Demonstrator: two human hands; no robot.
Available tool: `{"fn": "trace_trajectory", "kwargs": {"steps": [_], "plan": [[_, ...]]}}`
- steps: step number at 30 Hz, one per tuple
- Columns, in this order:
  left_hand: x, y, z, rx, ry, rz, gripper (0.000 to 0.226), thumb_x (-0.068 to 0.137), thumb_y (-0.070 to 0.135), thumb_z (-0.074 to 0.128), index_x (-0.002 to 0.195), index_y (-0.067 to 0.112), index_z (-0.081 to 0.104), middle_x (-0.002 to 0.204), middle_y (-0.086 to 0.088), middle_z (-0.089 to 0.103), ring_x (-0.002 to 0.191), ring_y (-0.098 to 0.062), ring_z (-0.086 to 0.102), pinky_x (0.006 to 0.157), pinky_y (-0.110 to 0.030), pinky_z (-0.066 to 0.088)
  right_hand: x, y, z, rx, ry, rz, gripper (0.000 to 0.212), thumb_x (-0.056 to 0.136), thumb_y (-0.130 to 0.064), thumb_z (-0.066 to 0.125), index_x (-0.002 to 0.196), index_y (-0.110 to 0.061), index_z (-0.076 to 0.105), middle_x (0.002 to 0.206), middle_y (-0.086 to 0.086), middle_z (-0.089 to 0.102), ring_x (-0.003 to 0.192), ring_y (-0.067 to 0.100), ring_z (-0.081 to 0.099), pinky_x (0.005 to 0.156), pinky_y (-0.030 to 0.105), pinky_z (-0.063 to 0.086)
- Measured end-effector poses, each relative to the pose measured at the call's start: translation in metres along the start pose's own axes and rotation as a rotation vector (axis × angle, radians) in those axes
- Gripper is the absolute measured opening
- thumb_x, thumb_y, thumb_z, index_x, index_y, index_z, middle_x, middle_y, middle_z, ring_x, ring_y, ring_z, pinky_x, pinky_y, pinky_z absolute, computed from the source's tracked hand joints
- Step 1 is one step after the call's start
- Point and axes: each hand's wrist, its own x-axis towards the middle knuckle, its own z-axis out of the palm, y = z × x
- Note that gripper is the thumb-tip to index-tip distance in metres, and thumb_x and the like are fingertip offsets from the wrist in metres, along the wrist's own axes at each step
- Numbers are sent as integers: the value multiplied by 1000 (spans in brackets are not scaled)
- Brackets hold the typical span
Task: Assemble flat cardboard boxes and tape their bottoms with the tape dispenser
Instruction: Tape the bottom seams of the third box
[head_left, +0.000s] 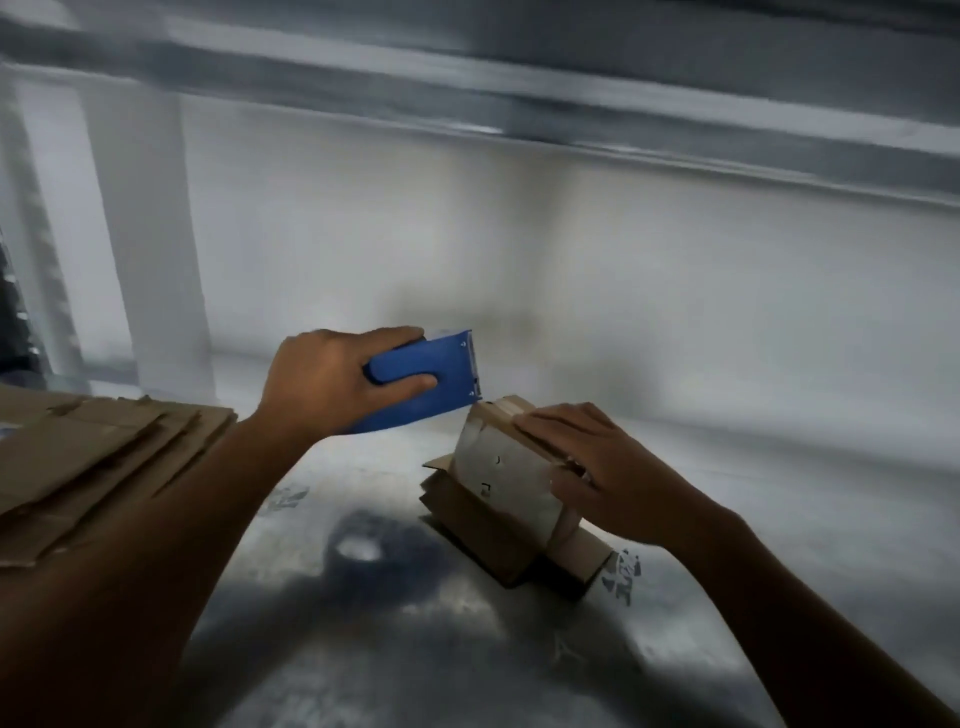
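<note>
A small brown cardboard box (498, 499) stands on the grey table (363, 649), its top flaps folded shut and its lower flaps splayed on the surface. My right hand (592, 467) lies flat on the box's top and right side, with straight fingers pressing the flaps down. My left hand (332, 379) grips a blue tape dispenser (426, 384) by its handle. The dispenser's metal blade end touches the box's far top edge. The tape itself cannot be made out.
A stack of flat brown cardboard boxes (88, 462) lies at the left of the table. A white wall (519, 249) and a grey shelf beam (571, 98) run behind. A white post (145, 234) stands at the back left.
</note>
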Motion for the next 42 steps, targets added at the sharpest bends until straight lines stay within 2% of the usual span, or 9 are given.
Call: {"fn": "trace_trajectory", "kwargs": {"steps": [6,11,18,23,29,32,34,39,42], "plan": [[-13,-16,-6,-13,-65,-19,63,81,72,57,120,26,76,98,1,80,73,-26,73,67,-41,60,-4,3,13,-21,49,-71,60,92,-44,32,151,-33,42,149,-12,45,137,11,35,108,42,39],[-19,-12,-2,-32,-97,-60,64,79,72,56,121,28,75,98,3,79,73,-24,72,69,-38,59,-4,8,24,8,170,-4,63,93,-75,30,148,-46,37,146,-11,41,135,10,32,102,39,44],[-27,-8,2,-61,-136,-96,78,76,86,45,123,31,73,100,6,79,75,-22,72,72,-38,60,-1,18,27,-48,183,33,67,88,-81,30,147,-50,34,137,-18,41,122,6,36,97,33,44],[-27,-13,1,-80,-103,-116,63,76,73,58,121,32,74,103,9,78,75,-16,69,72,-30,55,-2,26,26,-14,164,-25,65,87,-76,37,146,-49,44,138,-16,44,125,6,35,102,30,39],[-29,-12,4,-91,-119,-118,61,75,72,60,120,33,74,101,10,78,73,-12,67,71,-21,50,-1,28,23,-37,155,-126,57,94,-65,41,146,-42,47,146,-11,50,140,16,36,112,44,37],[-29,-12,5,-84,-124,-141,55,75,67,68,120,36,74,102,11,78,74,-11,66,70,-18,46,-4,31,24,-17,188,-130,47,97,-59,44,143,-50,44,150,-19,47,145,19,29,112,54,35],[-29,-11,5,-86,-127,-147,53,75,63,71,120,35,74,101,10,78,73,-13,67,69,-23,49,-6,33,23,-15,173,-98,44,98,-56,43,142,-55,43,150,-22,45,142,17,29,110,55,33],[-30,-6,5,-136,-115,-182,53,74,64,79,119,35,75,94,19,71,70,-13,66,68,-17,46,-5,37,20,0,148,-29,41,98,-33,44,138,-43,50,136,-14,49,126,19,37,105,51,36],[-30,-2,5,-143,-117,-188,52,74,64,77,118,36,75,95,24,67,73,-12,66,70,-17,46,-5,26,19,46,140,56,40,91,-32,40,129,-40,49,130,-17,50,121,11,34,104,48,39]]}}
